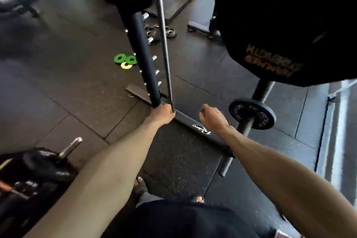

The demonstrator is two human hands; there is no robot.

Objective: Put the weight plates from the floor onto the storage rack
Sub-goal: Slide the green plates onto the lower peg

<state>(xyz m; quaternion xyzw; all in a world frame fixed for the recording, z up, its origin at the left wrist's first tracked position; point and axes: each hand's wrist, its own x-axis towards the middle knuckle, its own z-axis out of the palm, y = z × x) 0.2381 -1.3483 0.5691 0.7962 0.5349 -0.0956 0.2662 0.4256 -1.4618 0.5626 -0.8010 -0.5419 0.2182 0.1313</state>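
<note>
The floor (pixel 58 83) is black rubber tile. A large black plate (pixel 270 25) with gold lettering fills the upper right, close to the camera; its mounting is not visible. The storage rack (pixel 144 54) stands centre: a black upright with chrome pegs on both sides, set on a flat base beam carrying a white logo. A grey bar (pixel 164 44) leans beside the upright, its lower end at the base.

The left hand (pixel 163 113) is at the foot of the upright, just beside the bar's lower end. Its fingers are hidden behind the knuckles, so its grip cannot be determined. The right hand (pixel 210 116) is above the base beam, fingers curled into a fist, holding nothing.

A small black plate (pixel 251 114) sits threaded on a dark tube, right of the base. On the floor left of the upright lie two green plates (pixel 119 58) and one yellow plate (pixel 126 66), touching. Small dark plates (pixel 170 33) lie on the floor beyond the rack.
</note>
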